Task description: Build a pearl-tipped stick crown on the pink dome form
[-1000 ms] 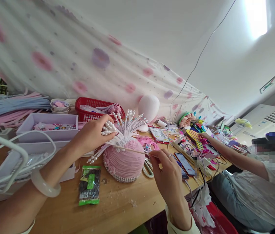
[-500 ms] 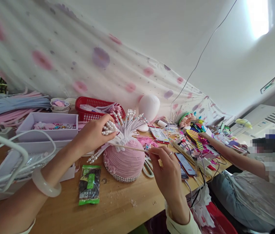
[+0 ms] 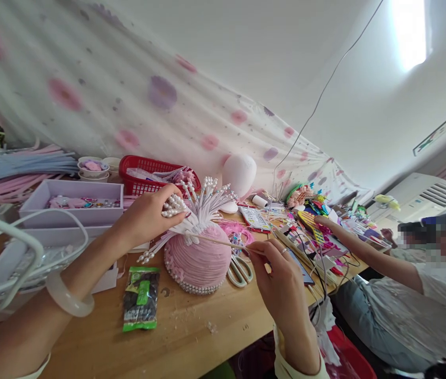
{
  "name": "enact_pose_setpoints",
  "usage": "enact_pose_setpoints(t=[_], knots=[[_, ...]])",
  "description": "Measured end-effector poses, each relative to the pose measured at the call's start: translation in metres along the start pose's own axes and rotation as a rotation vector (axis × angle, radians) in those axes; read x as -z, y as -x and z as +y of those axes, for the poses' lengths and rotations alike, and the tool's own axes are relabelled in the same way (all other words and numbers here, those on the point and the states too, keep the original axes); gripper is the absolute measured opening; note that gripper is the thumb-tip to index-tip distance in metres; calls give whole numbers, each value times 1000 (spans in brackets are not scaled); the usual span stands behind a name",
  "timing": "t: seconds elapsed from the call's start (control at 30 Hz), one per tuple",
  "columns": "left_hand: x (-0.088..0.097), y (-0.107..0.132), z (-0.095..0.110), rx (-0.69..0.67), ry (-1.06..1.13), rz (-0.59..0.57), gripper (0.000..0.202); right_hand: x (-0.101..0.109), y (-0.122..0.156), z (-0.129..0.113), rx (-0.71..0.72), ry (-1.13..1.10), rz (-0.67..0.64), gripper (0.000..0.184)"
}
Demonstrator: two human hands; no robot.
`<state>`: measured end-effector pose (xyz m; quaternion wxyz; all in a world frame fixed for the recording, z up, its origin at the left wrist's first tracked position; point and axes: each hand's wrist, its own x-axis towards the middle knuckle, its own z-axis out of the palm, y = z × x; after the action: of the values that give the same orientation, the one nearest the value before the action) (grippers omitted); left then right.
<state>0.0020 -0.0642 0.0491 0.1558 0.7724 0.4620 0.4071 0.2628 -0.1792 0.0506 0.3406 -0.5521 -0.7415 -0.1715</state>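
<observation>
My left hand [image 3: 147,218] is closed on a bunch of pearl stems [image 3: 173,206], holding them aside over the pink dome [image 3: 199,260] on the table [image 3: 207,337]. My right hand [image 3: 281,279] pinches a thin stick [image 3: 223,242], its tip at the dome's top. I think the stick must stay level and move slowly.

One left hand [image 3: 147,217] and one right hand [image 3: 283,284] are working. One pink dome [image 3: 199,262], one thin stick [image 3: 223,243], one bunch of pearl pins [image 3: 209,199], one red basket [image 3: 144,162], one green packet [image 3: 140,297] and one pair of scissors [image 3: 240,271] are showing.
</observation>
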Motion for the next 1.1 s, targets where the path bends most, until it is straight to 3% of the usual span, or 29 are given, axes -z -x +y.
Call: enact_pose_setpoints(t=[0.23, 0.8, 1.1], knots=[[1, 0, 2, -6, -7, 8, 33, -9, -3, 1, -46, -56, -25, 11], [1, 0, 4, 24, 8, 10, 32, -29, -1, 26, -284, -477, -70, 15], [0, 0, 4, 40, 18, 22, 31, -49, 11, 37, -434, -616, -81, 29]])
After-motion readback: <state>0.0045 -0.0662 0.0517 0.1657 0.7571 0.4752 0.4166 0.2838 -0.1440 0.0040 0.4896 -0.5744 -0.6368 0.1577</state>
